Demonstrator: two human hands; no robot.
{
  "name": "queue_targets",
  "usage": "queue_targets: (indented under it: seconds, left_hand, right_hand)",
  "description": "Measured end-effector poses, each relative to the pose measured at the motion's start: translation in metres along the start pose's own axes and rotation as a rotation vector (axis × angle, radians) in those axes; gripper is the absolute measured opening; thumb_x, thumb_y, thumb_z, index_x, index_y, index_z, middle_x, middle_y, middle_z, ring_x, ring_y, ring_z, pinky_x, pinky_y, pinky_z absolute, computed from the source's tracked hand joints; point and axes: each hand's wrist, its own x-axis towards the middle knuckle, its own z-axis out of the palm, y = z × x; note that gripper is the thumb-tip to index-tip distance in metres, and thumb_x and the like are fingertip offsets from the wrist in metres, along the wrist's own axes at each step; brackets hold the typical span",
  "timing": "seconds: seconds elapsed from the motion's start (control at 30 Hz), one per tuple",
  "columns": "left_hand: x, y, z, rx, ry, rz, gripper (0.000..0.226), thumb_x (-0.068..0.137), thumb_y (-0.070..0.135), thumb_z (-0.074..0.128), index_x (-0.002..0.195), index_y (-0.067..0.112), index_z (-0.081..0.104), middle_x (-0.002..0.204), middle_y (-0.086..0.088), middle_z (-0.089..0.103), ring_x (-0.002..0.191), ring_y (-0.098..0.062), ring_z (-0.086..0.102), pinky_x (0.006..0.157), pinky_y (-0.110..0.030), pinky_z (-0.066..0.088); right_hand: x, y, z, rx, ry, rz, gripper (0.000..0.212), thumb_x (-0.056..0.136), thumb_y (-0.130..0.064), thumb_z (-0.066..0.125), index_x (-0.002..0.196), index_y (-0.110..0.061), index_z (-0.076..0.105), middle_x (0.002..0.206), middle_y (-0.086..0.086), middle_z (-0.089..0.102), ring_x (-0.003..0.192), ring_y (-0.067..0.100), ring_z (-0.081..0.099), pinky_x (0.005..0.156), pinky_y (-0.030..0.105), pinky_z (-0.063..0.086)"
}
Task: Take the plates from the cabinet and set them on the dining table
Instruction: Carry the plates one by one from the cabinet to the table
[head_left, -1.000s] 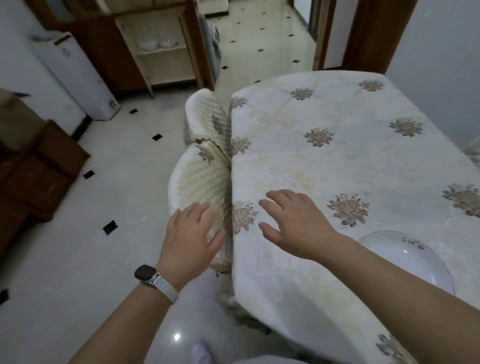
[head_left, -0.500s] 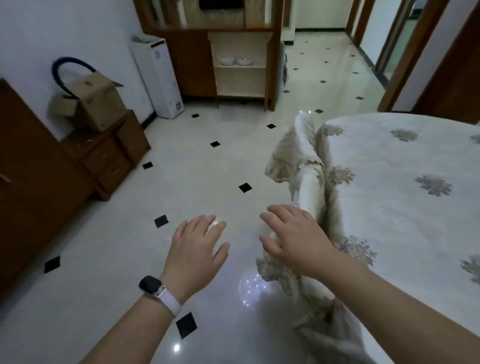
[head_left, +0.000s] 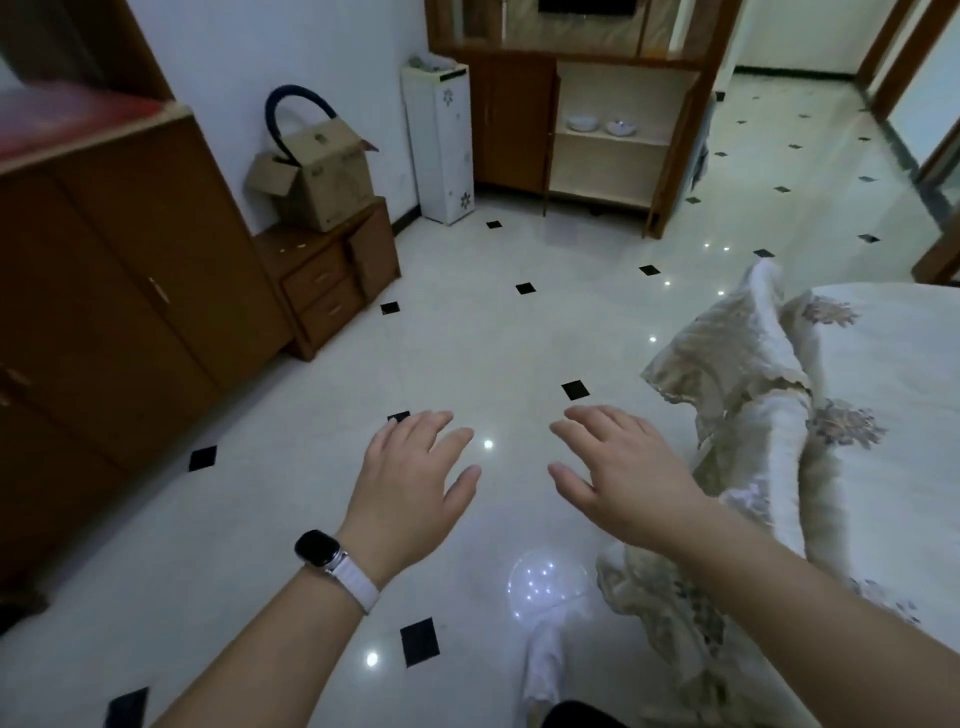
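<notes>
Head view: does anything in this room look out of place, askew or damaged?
Two things. The cardboard box on the low drawer unit has its flaps hanging open and looks tilted. The chair covers beside the dining table are rumpled and bunched. Nothing looks spilled or broken.

Far across the room, one white plate (head_left: 583, 123) and a second plate (head_left: 620, 126) sit side by side on the middle shelf of the open cabinet (head_left: 608, 161), well apart from the cloth-covered dining table (head_left: 893, 395) at right.
</notes>
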Motion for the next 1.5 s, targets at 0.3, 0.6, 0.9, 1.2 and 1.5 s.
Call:
queue_targets:
  seconds: [0.3, 0.6, 0.9, 1.2, 1.5]
  left_hand:
    - [0.103, -0.053, 0.034, 0.078, -0.020, -0.029, 0.041, 0.089, 0.045, 0.046, 0.118, 0.022, 0.065, 0.124, -0.003, 0.062, 0.116, -0.026, 0.055, 0.102, -0.049, 0.041]
    - [0.280, -0.061, 0.076, 0.077, -0.029, 0.046, 0.040, 0.091, 0.045, 0.047, 0.119, 0.022, 0.064, 0.125, -0.002, 0.061, 0.116, -0.023, 0.055, 0.102, -0.046, 0.041]
    - [0.385, -0.073, 0.089, 0.062, 0.018, 0.090, 0.041, 0.090, 0.046, 0.046, 0.118, 0.022, 0.065, 0.124, -0.002, 0.062, 0.115, -0.023, 0.056, 0.102, -0.045, 0.039]
    - [0.476, -0.116, 0.127, 0.011, 0.007, 0.145, 0.037, 0.089, 0.043, 0.051, 0.118, 0.023, 0.065, 0.123, -0.001, 0.062, 0.115, -0.023, 0.055, 0.102, -0.045, 0.040]
    - [0.630, -0.214, 0.175, -0.077, -0.023, 0.201, 0.042, 0.090, 0.045, 0.045, 0.118, 0.022, 0.065, 0.123, -0.004, 0.063, 0.115, -0.026, 0.057, 0.103, -0.049, 0.040]
  right_hand:
    - [0.113, 0.048, 0.045, 0.053, 0.002, -0.015, 0.047, 0.089, -0.051, 0.040, 0.116, -0.020, 0.062, 0.123, 0.002, 0.062, 0.114, 0.025, 0.057, 0.091, 0.038, 0.045]
    - [0.237, 0.146, 0.048, 0.065, 0.022, 0.052, 0.048, 0.089, -0.052, 0.040, 0.117, -0.020, 0.062, 0.123, 0.001, 0.062, 0.114, 0.026, 0.056, 0.091, 0.040, 0.046]
    - [0.323, 0.195, 0.033, 0.069, 0.072, 0.085, 0.049, 0.089, -0.052, 0.040, 0.118, -0.019, 0.062, 0.125, 0.002, 0.062, 0.116, 0.025, 0.056, 0.093, 0.041, 0.046]
    - [0.404, 0.232, 0.053, 0.044, 0.038, 0.159, 0.050, 0.089, -0.052, 0.038, 0.120, -0.020, 0.061, 0.126, 0.002, 0.061, 0.118, 0.025, 0.054, 0.094, 0.040, 0.044]
    - [0.560, 0.262, 0.082, -0.029, -0.034, 0.270, 0.057, 0.090, -0.055, 0.029, 0.127, -0.022, 0.057, 0.135, -0.001, 0.055, 0.127, 0.022, 0.047, 0.101, 0.039, 0.037]
